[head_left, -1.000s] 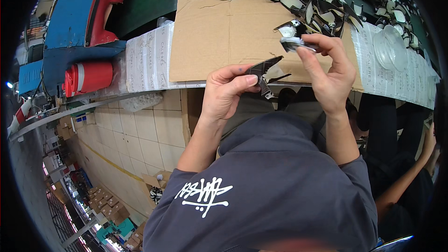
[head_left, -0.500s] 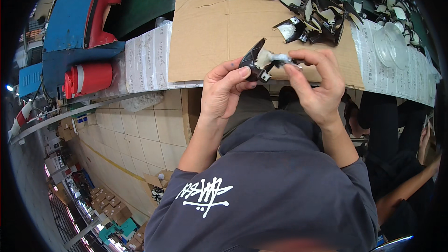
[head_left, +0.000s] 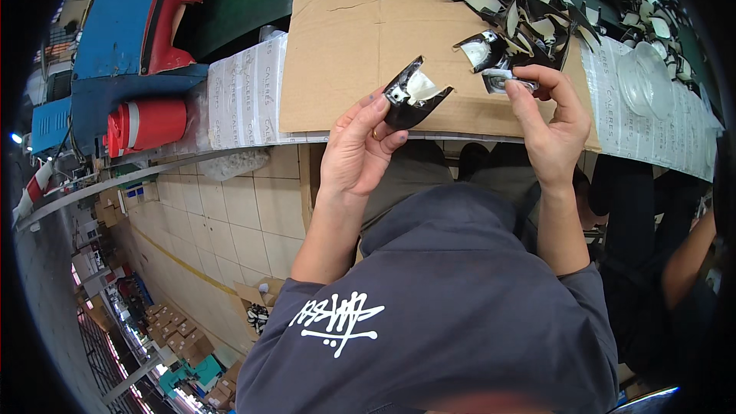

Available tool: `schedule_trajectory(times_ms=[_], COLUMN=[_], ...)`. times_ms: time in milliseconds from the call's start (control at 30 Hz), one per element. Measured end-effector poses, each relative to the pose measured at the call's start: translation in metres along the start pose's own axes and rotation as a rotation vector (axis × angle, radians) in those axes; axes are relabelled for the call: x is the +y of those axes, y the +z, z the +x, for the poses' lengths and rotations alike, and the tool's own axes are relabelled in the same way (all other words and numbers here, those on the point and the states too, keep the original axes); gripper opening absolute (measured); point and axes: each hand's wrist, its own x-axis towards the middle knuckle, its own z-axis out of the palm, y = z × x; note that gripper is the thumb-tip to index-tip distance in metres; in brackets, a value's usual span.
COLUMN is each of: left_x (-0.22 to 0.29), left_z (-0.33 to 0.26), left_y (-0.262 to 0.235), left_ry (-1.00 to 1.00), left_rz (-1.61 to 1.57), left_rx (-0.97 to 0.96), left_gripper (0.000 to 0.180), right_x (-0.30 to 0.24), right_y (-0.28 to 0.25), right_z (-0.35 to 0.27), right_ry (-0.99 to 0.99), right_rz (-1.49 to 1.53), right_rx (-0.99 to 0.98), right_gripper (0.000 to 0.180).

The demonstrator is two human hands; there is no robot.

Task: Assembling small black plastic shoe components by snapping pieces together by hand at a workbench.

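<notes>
My left hand (head_left: 355, 149) grips a glossy black shoe upper (head_left: 414, 111) between thumb and fingers. The piece is curved, with a pale lining showing in its hollow, and it is held tilted above the cardboard's near edge. To the right of it, my right hand (head_left: 553, 126) pinches a small, flat dark-and-whitish piece (head_left: 497, 81) whose kind I cannot make out. A gap separates that piece from the upper. Just beyond my right fingertips lies another black upper (head_left: 479, 51) with a white inside, at the edge of a heap of similar uppers (head_left: 537, 23).
Under the work lies a flat cardboard sheet (head_left: 337, 69) on the bench. Clear round plastic dishes (head_left: 644, 80) stand at the right. To the left are a red bundle (head_left: 149, 126) and a blue machine housing (head_left: 115, 23). Another person's arm (head_left: 690, 257) shows at lower right.
My right hand has drawn away to the right with the small piece, leaving the upper. My left hand has turned the upper so its hollow faces up more.
</notes>
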Motion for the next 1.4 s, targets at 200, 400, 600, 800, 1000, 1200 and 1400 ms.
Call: schedule_trajectory(times_ms=[200, 400, 600, 800, 1000, 1200, 1400], left_x=[0.045, 0.128, 0.112, 0.083, 0.067, 0.064, 0.063], left_z=[-0.028, -0.09, -0.072, -0.045, -0.027, -0.027, -0.027], left_y=[-0.026, -0.091, -0.126, -0.055, -0.035, -0.037, -0.034], left_ry=[0.177, 0.069, 0.108, -0.008, 0.082, 0.106, 0.111], left_rz=[0.307, 1.352, 1.511, 1.42, 1.44, 1.436, 1.43], left_rx=[0.195, 0.25, 0.436, 0.069, -0.076, -0.063, -0.056], left_gripper=[0.03, 0.02, 0.028, 0.02, 0.019, 0.021, 0.023], right_x=[-0.002, 0.011, 0.032, 0.063, 0.07, 0.067, 0.063], right_y=[-0.026, -0.114, -0.198, -0.204, -0.198, -0.193, -0.2], right_z=[0.015, 0.054, 0.09, 0.099, 0.098, 0.098, 0.098], right_ry=[-0.034, -0.132, -0.205, 0.124, 0.184, 0.194, 0.146], right_rz=[0.01, -0.241, -0.798, -0.942, -1.079, -1.156, -1.019], right_rx=[0.105, 0.41, 0.512, 0.172, 0.126, 0.061, 0.09], right_gripper=[0.018, 0.02, 0.02, 0.022, 0.02, 0.02, 0.023])
